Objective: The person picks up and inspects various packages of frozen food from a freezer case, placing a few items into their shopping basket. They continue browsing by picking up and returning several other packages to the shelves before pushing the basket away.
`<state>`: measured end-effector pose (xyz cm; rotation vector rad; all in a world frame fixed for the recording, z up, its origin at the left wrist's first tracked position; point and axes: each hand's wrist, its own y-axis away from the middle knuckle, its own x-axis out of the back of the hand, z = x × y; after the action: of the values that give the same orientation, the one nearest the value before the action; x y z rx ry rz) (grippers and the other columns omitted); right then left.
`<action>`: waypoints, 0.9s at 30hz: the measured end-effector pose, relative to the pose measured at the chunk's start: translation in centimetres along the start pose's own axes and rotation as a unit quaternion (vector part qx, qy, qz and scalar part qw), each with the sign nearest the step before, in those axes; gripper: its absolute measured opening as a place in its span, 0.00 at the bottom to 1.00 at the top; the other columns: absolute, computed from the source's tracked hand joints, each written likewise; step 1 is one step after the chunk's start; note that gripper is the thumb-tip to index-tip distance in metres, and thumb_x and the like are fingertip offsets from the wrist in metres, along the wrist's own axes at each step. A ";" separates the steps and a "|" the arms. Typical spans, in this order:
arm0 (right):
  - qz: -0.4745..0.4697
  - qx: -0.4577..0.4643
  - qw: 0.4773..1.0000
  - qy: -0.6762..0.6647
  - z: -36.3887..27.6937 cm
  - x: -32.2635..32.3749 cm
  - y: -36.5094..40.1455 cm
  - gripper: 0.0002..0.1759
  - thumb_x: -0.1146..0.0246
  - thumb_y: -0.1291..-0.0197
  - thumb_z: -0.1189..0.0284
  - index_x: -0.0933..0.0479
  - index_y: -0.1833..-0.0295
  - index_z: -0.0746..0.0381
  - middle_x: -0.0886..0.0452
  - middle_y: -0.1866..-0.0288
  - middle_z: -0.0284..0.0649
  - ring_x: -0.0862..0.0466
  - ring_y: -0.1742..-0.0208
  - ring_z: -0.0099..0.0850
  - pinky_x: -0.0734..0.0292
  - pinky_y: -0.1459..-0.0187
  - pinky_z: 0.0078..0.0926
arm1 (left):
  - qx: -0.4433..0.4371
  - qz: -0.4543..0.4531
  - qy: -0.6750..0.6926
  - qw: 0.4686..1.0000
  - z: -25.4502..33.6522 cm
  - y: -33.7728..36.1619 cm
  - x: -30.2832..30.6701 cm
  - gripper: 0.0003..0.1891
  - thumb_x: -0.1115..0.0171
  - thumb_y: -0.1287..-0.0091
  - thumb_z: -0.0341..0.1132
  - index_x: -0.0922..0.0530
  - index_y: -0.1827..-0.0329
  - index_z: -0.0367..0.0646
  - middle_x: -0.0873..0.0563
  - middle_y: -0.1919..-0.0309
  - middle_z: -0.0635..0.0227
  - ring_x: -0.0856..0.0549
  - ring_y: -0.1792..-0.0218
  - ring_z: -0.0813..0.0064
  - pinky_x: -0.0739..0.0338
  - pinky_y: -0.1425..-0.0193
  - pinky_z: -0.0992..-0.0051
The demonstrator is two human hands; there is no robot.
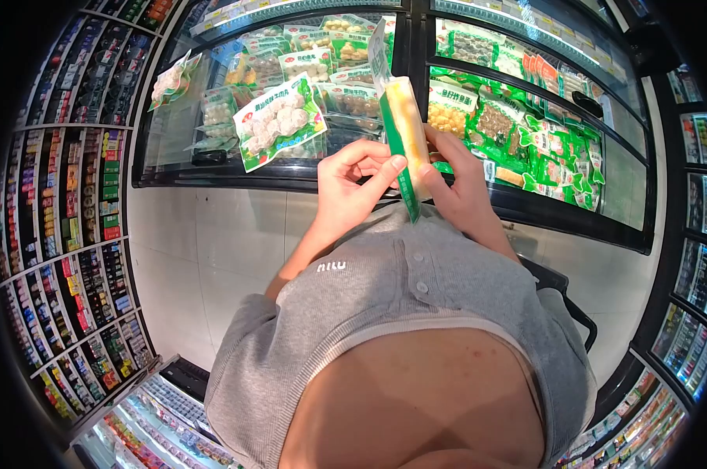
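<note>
A green-and-clear frozen food packet stands nearly edge-on in front of my chest, pale yellow pieces showing through its side. My left hand pinches its lower left edge between thumb and fingers. On the other side, my right hand grips the packet, its fingers partly hidden behind it. To the left, a packet of whitish meatballs with a green border lies on the freezer's front edge. Another similar packet rests at the freezer's far left rim.
A chest freezer with dark-framed glass lids runs across in front of me. Inside are several bags of frozen balls on the left and green bags on the right. Stocked shelves line the left; a black handle-like bar is at my right.
</note>
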<state>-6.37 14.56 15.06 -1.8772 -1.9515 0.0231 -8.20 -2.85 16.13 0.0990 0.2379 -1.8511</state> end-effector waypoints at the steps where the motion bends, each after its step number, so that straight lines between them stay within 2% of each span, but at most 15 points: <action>1: -0.002 0.001 1.000 -0.003 0.0 0.0 0.0 0.26 0.42 0.42 0.68 0.31 0.40 0.71 0.24 0.59 0.47 0.23 0.60 0.35 0.27 0.57 0.29 | 0.006 0.002 0.003 1.000 0.1 -0.1 0.0 0.05 0.36 0.37 0.23 0.20 0.60 0.32 0.15 0.72 0.63 0.17 0.72 0.81 0.21 0.68 0.81; 8: -0.004 0.009 1.000 0.016 0.4 0.2 0.1 0.25 0.48 0.37 0.68 0.33 0.39 0.73 0.25 0.56 0.49 0.23 0.56 0.39 0.29 0.52 0.32 | 0.013 -0.006 0.034 0.999 -0.1 -0.4 0.6 0.06 0.37 0.36 0.24 0.21 0.58 0.32 0.14 0.70 0.62 0.15 0.71 0.81 0.20 0.67 0.82; 13: -0.007 -0.027 0.999 -0.021 0.0 0.0 0.4 0.26 0.44 0.38 0.67 0.33 0.38 0.72 0.25 0.54 0.47 0.23 0.54 0.37 0.29 0.52 0.31 | 0.013 -0.005 0.052 0.999 -0.4 -0.4 0.5 0.06 0.37 0.35 0.24 0.21 0.57 0.31 0.14 0.70 0.63 0.16 0.71 0.82 0.21 0.67 0.82; 17: -0.022 -0.046 0.999 -0.012 -0.5 0.0 0.3 0.32 0.39 0.44 0.66 0.35 0.35 0.70 0.26 0.51 0.46 0.24 0.52 0.36 0.29 0.50 0.31 | 0.011 -0.005 0.048 0.999 -0.2 -0.3 0.3 0.07 0.37 0.35 0.25 0.21 0.57 0.32 0.14 0.69 0.63 0.16 0.71 0.82 0.21 0.67 0.83; 23: -0.043 0.008 0.999 0.004 -0.6 0.1 0.5 0.43 0.34 0.51 0.68 0.43 0.29 0.68 0.30 0.45 0.47 0.26 0.46 0.37 0.29 0.46 0.31 | 0.004 0.019 0.028 0.999 -0.3 -0.4 0.4 0.06 0.37 0.35 0.25 0.22 0.58 0.32 0.14 0.70 0.65 0.18 0.73 0.84 0.22 0.67 0.84; 27: -0.047 -0.001 0.999 -0.007 -0.4 0.1 0.7 0.44 0.34 0.51 0.68 0.44 0.29 0.67 0.31 0.44 0.47 0.27 0.45 0.37 0.29 0.46 0.31 | 0.001 0.025 0.038 0.999 -0.3 -0.3 0.2 0.06 0.37 0.35 0.25 0.21 0.58 0.32 0.15 0.71 0.66 0.18 0.73 0.84 0.22 0.67 0.84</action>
<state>-5.61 14.57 15.23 -1.7892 -2.0479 0.0055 -8.61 -2.90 15.87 0.1756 0.2836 -1.7990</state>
